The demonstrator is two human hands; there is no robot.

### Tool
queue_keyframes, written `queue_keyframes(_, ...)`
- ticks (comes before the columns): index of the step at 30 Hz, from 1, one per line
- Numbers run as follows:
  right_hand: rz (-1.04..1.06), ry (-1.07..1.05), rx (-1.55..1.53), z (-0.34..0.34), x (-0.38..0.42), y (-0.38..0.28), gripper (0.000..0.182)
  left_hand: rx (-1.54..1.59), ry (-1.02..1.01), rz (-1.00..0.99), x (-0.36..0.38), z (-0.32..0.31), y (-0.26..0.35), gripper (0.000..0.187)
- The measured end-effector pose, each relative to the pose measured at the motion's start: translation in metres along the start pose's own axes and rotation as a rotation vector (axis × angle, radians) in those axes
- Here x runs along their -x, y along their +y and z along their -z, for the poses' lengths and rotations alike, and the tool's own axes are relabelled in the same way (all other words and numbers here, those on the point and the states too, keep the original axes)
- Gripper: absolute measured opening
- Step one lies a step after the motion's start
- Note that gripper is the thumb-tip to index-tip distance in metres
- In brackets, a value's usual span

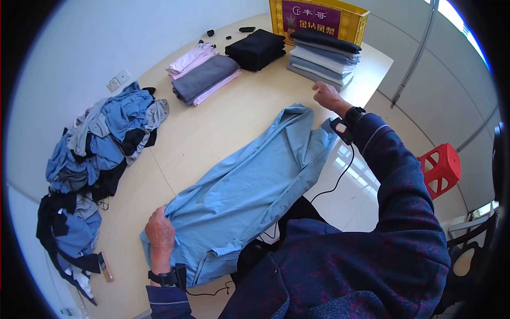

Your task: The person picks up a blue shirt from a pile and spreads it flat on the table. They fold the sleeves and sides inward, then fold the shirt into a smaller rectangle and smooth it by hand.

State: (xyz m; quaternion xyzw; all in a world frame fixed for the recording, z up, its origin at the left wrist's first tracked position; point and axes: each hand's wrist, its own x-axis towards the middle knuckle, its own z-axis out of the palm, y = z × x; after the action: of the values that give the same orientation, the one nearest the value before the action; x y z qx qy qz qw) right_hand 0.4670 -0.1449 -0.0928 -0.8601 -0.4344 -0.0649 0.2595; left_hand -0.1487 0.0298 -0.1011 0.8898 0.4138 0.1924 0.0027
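Note:
A light blue long garment (241, 178) lies spread across the table, one sleeve folded inward near its right end. My left hand (160, 234) rests on its left end, fingers bent against the cloth; whether they pinch it is hidden. Beyond the garment's right end, my right hand (328, 97) is raised near the stack of folded grey, white and black clothes (324, 58). No cloth shows in its fingers, which look partly curled. Both wrists wear black straps, and a small black device with a cable is at the right wrist.
Crumpled clothes (101, 138) lie along the left edge, beside a phone-like object (105, 267). Folded grey and pink clothes (204, 80) and a folded black pile (256, 49) are at the back. A yellow box (364, 24) stands behind the stack. A red stool (449, 164) is right.

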Motion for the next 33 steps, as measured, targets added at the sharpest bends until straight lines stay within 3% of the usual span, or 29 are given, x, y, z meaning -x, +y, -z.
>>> queue_keyframes(3,0.151,-0.066,-0.228,-0.006,0.004,-0.04,0.034,0.038,-0.043,0.077,-0.005,0.006,0.002,0.026)
queue_keyframes(4,0.313,-0.102,-0.332,-0.01,0.008,-0.053,0.033,0.072,-0.06,0.101,-0.007,0.009,0.004,0.026)
queue_keyframes(6,0.54,-0.118,-0.25,-0.014,0.017,-0.078,0.034,0.137,-0.091,0.15,-0.011,0.015,0.007,0.027)
queue_keyframes(9,0.613,-0.053,-0.098,-0.035,0.022,-0.087,0.028,0.244,-0.117,0.203,-0.013,0.014,-0.002,0.027)
queue_keyframes(12,0.475,-0.156,0.022,-0.043,0.015,-0.083,0.023,0.297,-0.141,0.17,-0.012,0.014,-0.015,0.03)
queue_keyframes(18,0.471,-0.068,-0.133,-0.03,0.022,-0.083,0.019,0.3,-0.083,0.128,-0.007,0.027,-0.049,0.036)
queue_keyframes(23,0.513,-0.064,-0.274,0.014,0.027,-0.095,0.02,0.616,-0.064,0.324,0.002,0.077,-0.061,0.034)
queue_keyframes(26,0.427,-0.039,-0.324,0.046,0.035,-0.105,0.018,1.061,0.034,0.448,0.014,0.108,-0.037,0.029)
queue_keyframes(33,0.331,0.095,-0.634,0.101,0.016,-0.098,0.018,1.196,-0.113,0.232,0.043,0.169,0.001,0.025)
